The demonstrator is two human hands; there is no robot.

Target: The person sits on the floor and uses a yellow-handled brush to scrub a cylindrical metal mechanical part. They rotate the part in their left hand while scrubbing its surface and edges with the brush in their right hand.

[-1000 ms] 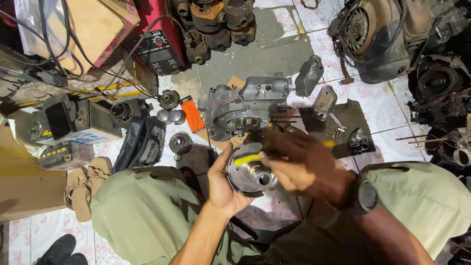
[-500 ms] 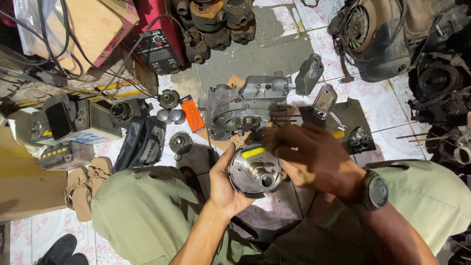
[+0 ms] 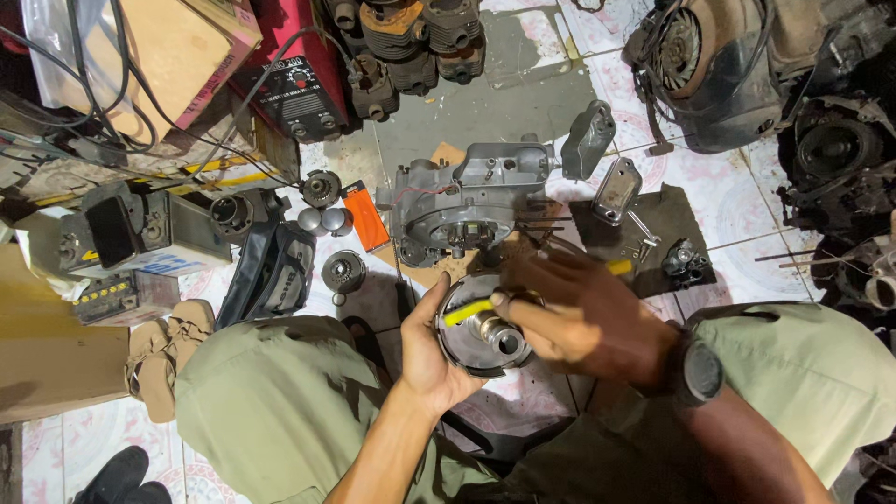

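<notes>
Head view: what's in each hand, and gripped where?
Left hand cups the round metal flywheel by its outer rim, from below. Right hand holds a yellow tool across its face; the grip itself is hidden.

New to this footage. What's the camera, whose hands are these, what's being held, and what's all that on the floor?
There is no machine here: one camera sits on a person's head and looks down at their own lap and two bare hands. The left hand cups a round metal disc part with a hub in its middle. The right hand, with a dark wristwatch, holds a yellow stick-like tool against the disc's face. Beyond the knees, on the tiled floor, lie a grey engine casing, a small orange packet, a dark bag and a red box-shaped machine. More engine parts are piled at the top right.
</notes>
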